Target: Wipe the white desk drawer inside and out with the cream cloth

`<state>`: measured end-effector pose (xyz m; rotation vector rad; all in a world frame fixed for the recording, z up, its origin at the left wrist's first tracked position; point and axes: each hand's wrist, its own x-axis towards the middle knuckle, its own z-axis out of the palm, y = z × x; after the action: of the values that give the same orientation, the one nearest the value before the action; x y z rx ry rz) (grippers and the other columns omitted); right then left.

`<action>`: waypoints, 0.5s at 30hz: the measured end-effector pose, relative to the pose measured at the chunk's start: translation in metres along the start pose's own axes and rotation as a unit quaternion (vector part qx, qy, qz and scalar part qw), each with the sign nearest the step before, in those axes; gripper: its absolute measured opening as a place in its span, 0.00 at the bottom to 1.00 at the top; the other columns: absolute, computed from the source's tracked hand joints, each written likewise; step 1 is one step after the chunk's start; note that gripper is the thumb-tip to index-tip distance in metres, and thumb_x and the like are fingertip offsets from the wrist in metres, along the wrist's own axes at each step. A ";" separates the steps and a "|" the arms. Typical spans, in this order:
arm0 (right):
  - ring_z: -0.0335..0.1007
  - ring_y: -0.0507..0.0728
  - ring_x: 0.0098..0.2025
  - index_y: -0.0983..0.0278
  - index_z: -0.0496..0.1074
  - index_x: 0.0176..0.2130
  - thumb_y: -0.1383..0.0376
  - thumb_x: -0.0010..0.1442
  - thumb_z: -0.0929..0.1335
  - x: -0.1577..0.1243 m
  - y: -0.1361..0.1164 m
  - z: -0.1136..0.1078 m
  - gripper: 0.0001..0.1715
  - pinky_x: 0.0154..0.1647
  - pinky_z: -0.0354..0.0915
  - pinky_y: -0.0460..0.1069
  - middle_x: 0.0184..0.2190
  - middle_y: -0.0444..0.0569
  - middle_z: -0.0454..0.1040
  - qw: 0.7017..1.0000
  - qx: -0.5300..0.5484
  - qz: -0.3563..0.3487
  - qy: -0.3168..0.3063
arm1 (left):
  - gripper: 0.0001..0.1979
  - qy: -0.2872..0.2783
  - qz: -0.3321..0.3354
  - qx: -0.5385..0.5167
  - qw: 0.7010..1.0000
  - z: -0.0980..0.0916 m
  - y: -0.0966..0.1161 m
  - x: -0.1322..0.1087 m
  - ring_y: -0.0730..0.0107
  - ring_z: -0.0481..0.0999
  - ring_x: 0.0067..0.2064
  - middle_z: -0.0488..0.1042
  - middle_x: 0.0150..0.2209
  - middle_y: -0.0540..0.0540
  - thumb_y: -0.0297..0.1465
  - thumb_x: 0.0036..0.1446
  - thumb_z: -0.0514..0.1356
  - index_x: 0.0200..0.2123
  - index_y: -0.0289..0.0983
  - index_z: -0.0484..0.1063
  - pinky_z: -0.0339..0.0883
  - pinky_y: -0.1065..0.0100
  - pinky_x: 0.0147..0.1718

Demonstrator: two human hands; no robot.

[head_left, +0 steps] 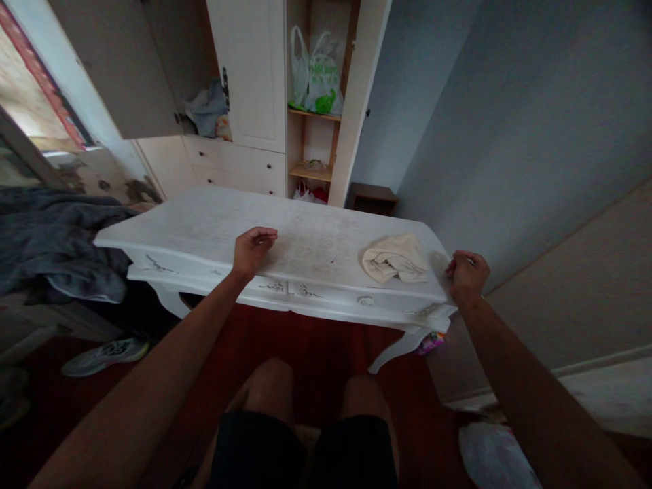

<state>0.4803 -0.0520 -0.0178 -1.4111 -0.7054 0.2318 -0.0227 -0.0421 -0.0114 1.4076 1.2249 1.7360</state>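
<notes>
Wardrobe [252,81]: standing beyond the far edge of the table [204,214], two doors hanging open.
Table: bearing the cream cloth [394,259] on its white top.
Dark grey clothing [56,231]: lying heaped beside the table's left end.
Cream cloth: lying crumpled toward the table's right end.
Left hand [253,250]: showing over the table's near edge, fingers half curling, gripping nothing visible.
Right hand [467,273]: showing just beside the table's right end, fingers bending inward; whether it is holding anything, I cannot tell.
</notes>
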 end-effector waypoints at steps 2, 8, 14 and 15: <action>0.60 0.50 0.15 0.59 0.70 0.29 0.61 0.50 0.72 -0.002 -0.003 0.000 0.07 0.12 0.56 0.45 0.16 0.38 0.65 1.000 0.000 0.005 -0.002 | 0.08 -0.011 -0.001 -0.011 1.000 0.000 0.000 -0.001 0.67 0.80 0.38 0.82 0.34 0.45 0.29 0.45 0.67 0.32 0.37 0.81 0.73 0.64 0.44; 0.59 0.50 0.15 0.59 0.70 0.29 0.63 0.50 0.71 -0.006 -0.009 0.000 0.05 0.12 0.54 0.44 0.15 0.37 0.65 1.000 0.004 0.018 -0.010 | 0.11 -0.001 -0.002 0.046 0.999 0.005 0.006 -0.004 0.69 0.77 0.33 0.81 0.30 0.47 0.35 0.43 0.72 0.31 0.37 0.80 0.72 0.66 0.37; 0.59 0.50 0.15 0.60 0.70 0.29 0.64 0.49 0.71 -0.006 -0.008 0.000 0.05 0.13 0.55 0.44 0.15 0.37 0.65 1.000 0.001 0.018 -0.012 | 0.15 0.000 -0.027 0.101 0.994 0.009 0.013 -0.006 0.71 0.72 0.26 0.76 0.23 0.49 0.42 0.53 0.65 0.24 0.38 0.77 0.66 0.70 0.26; 0.59 0.50 0.15 0.59 0.70 0.28 0.65 0.49 0.71 -0.006 -0.008 0.000 0.04 0.13 0.54 0.44 0.15 0.37 0.65 1.000 0.001 0.018 -0.010 | 0.14 -0.002 -0.035 0.091 0.995 0.009 0.013 -0.006 0.72 0.72 0.26 0.76 0.24 0.48 0.41 0.54 0.65 0.24 0.37 0.77 0.65 0.70 0.25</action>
<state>0.4732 -0.0569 -0.0121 -1.4223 -0.6965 0.2750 -0.0107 -0.0504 -0.0017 1.4521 1.4420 1.6070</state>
